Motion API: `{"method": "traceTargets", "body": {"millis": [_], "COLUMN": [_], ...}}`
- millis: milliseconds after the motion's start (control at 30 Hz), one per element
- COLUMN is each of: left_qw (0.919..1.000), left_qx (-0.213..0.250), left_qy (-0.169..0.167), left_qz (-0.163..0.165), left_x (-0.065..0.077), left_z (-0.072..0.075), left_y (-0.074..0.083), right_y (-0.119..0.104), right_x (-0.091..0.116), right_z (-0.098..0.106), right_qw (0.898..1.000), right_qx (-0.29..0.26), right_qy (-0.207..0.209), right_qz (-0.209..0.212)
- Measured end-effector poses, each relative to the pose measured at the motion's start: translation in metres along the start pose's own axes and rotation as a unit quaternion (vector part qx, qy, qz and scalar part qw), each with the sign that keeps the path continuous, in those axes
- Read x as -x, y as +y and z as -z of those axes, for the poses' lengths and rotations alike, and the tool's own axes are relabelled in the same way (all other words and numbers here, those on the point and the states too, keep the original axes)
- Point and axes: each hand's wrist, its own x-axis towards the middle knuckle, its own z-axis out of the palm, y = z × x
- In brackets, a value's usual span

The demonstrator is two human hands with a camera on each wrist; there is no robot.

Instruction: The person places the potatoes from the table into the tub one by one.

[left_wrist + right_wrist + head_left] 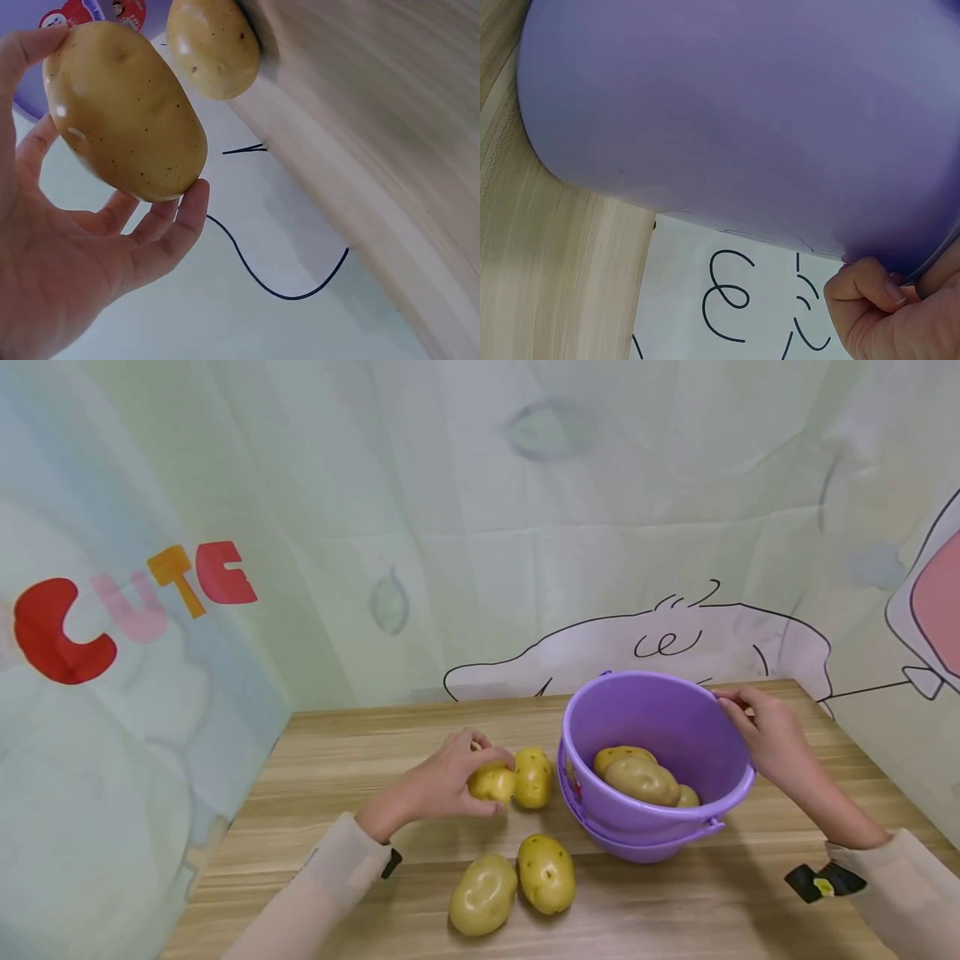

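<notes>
My left hand [457, 779] grips a yellow potato [491, 783] between thumb and fingers, left of the purple bucket [637, 822]. The left wrist view shows the same potato [127, 112] held at its two ends by the fingers. Just right of it another potato [533, 778] lies close to the bucket. With its fingers curled over the rim, my right hand [772, 735] holds the bucket's right side, and the bucket leans a little toward me. Inside the bucket lie potatoes [642, 779], three of them visible. The right wrist view shows the hand [885, 307] pinching the rim.
Nearer to me on the wooden table [360, 902] lie a paler potato [483, 895] and a yellow potato [546, 874], side by side. Behind the table's back edge hangs a printed curtain [375, 527]. The bucket's handle hangs down along its front.
</notes>
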Motion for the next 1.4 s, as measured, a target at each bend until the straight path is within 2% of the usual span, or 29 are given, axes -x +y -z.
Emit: {"method": "traceTargets", "body": {"millis": [533,1067,1400], "left_qw": [0.9986,0.9984,0.9915], "left_qx": [-0.011,-0.010,-0.039], "left_qy": [0.029,0.031,0.070], "left_qz": [-0.043,-0.046,-0.102], "left_x": [-0.012,-0.021,-0.032], "left_z": [0.018,0.029,0.038], "left_y": [0.012,0.028,0.037], "right_y": [0.000,-0.001,-0.001], "right_x": [-0.001,0.000,0.000], "right_z": [-0.001,0.000,0.000], "right_qw": [1.000,1.000,1.000], "right_qx": [0.001,0.002,-0.001], "right_qy": [0.007,-0.002,-0.003], "right_qz": [0.006,-0.006,-0.003]}}
